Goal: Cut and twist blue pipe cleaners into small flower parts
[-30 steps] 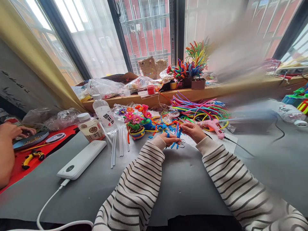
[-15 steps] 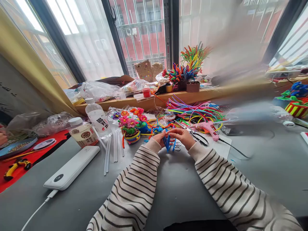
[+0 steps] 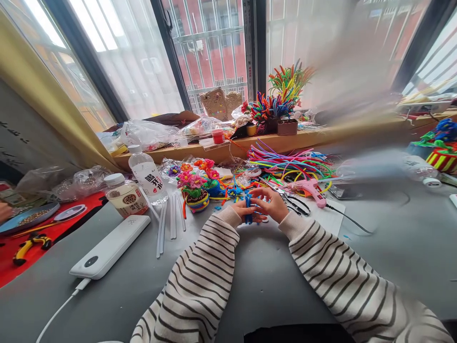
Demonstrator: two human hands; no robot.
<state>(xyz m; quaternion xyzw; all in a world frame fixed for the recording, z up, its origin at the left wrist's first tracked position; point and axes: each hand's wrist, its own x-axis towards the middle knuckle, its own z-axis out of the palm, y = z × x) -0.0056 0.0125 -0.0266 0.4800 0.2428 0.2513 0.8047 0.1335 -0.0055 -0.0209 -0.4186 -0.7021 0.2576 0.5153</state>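
Blue stems: bunched between the two hands, long axis roughly up-and-down in view, so crosswise to the left fingers. They sit right of the left hand and left of the right one (touching both, so neither wins on nearness).
Left hand: fingers mostly curled around the bunch, looks like the one doing the holding.
Right hand: half curled, fingertips meeting the stems; can't tell if it's actually pinching any.
Scissors: just right of the right hand, black handles, near the pink glue gun.
Water bottle: big characters on a white label, looks like 喝开水.
Squat bottle: round dark emblem plus characters I can't read.
Power bank: some display digits, too faint to make out.
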